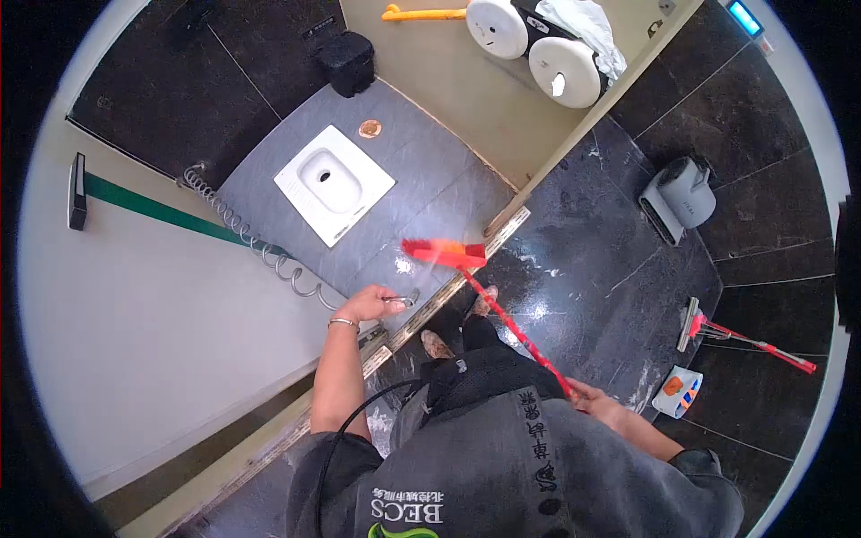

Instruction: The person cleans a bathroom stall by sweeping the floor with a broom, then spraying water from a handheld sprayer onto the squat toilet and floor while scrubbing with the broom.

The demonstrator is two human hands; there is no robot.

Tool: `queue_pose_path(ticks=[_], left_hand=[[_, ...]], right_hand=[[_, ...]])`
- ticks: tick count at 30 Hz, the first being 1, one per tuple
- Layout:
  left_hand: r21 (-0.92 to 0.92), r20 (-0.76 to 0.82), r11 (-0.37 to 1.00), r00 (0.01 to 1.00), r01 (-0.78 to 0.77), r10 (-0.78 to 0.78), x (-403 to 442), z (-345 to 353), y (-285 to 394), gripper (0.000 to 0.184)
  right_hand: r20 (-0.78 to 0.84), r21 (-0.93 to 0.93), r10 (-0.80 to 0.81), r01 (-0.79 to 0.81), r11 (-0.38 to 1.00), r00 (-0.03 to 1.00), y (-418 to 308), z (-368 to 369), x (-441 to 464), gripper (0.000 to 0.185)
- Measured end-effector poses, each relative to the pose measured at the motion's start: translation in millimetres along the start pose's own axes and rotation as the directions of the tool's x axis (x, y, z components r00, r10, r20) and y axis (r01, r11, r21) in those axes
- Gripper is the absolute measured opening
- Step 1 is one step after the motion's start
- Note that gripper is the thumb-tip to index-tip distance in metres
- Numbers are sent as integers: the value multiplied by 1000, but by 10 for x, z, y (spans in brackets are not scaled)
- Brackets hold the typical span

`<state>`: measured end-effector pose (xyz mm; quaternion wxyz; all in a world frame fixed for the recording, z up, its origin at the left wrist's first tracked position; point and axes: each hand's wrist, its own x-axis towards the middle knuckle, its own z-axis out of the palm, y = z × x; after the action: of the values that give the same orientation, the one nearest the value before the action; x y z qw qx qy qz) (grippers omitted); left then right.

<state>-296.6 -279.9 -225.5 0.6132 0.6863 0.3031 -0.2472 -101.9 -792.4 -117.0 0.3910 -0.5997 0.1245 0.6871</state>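
My left hand (369, 306) is closed around a small metal spray nozzle (408, 301), held low over the stall's threshold. A coiled metal hose (260, 247) runs from the wall toward this hand; where it joins the nozzle is hidden. At my right hip, my right hand (589, 397) grips the red handle of a long brush (511, 328). The brush's red and orange head (445, 253) is at the stall's edge, slightly blurred. Beyond it, a white squat toilet (334, 184) is set in the grey tiled floor.
A black bin (346, 63) stands in the stall's far corner. Paper roll dispensers (565, 72) and a yellow grab bar (424, 13) are on the partition. To the right are a grey floor blower (679, 199), a red-handled squeegee mop (753, 343) and a white packet (677, 392). The floor looks wet.
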Motion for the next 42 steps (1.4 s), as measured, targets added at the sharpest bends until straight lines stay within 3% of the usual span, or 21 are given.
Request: queue_pose_path(ticks=[3, 6, 9, 13, 15, 16, 18, 19, 21, 23, 28, 30, 33, 39, 42], left_hand=[[-48, 28, 999, 1000, -10, 11, 67, 19, 21, 29], [-55, -35, 998, 999, -30, 28, 86, 24, -21, 31], [-105, -59, 993, 998, -45, 39, 2, -38, -6, 31], [-42, -86, 999, 996, -26, 22, -53, -85, 102, 31], [-47, -105, 998, 994, -48, 43, -45, -60, 137, 29], [-48, -109, 997, 993, -52, 46, -70, -55, 177, 29], [-55, -102, 998, 994, -44, 38, -144, -77, 264, 27], [-57, -106, 997, 994, -44, 38, -134, -93, 230, 27], [-49, -97, 995, 992, -83, 78, -61, -107, 158, 27], [-67, -108, 990, 987, -126, 118, -39, -102, 156, 25], [-43, -234, 980, 955, -196, 181, -29, -240, 247, 24], [-65, -281, 965, 932, -255, 228, -1, -287, 275, 24], [34, -299, 984, 938, -174, 176, -79, -432, 371, 27], [-46, -346, 979, 922, -198, 171, -80, -556, 310, 28], [-5, -388, 989, 912, -149, 135, 16, -708, 323, 29]], right_hand=[[58, -39, -93, 96, 995, 994, 436, -162, 644, 60], [-43, -144, 31, -37, 989, 999, -309, 403, 360, 58], [-36, -104, 39, -42, 994, 999, -438, 491, 254, 57], [2, -100, -30, 30, 995, 1000, 35, 271, 3, 56], [22, 97, -6, 4, 995, 1000, 302, 190, 50, 58], [21, 93, -9, 7, 996, 1000, 390, 150, 237, 58], [49, -92, -159, 163, 982, 986, 480, 53, 704, 59], [51, -95, -159, 164, 982, 986, 303, 192, 668, 59], [-86, -271, -87, 60, 961, 993, -422, 664, 552, 58], [-94, -227, -99, 76, 971, 991, -755, 853, 718, 58], [-87, -230, -138, 114, 967, 987, -1110, 985, 293, 57], [-151, -95, -32, 18, 995, 988, -1154, 982, 117, 57], [-151, -85, -6, -7, 996, 989, -1221, 1016, 306, 60], [-279, -168, -15, -33, 985, 960, -1412, 846, 761, 63], [-245, -221, -47, -8, 975, 968, -1588, 591, 1159, 65]])
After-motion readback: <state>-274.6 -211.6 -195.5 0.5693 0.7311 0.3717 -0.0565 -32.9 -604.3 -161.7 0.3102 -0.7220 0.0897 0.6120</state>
